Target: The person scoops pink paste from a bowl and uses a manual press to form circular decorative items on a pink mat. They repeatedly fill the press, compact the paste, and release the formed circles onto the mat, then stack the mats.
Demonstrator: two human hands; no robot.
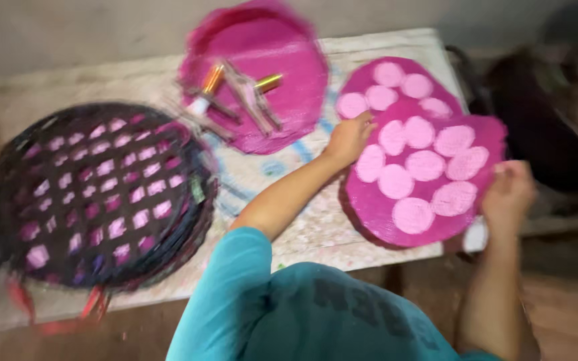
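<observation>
On the pale speckled worktop (289, 220), a dark woven lattice tray (102, 194) lies at nine o'clock. A pink round plate (289, 60) lies at twelve, with several small tubes and sticks (235, 93) on it. At three o'clock a pink disc bearing pale round patches (429, 180) overlaps a second such disc (396, 87) behind it. The left hand (349, 137) rests at the near disc's nine o'clock edge, the right hand (510, 194) at its three o'clock edge.

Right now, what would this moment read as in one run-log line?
left hand: on magenta dotted board left edge | right hand: gripping its right edge | second dotted board underneath | table
</observation>
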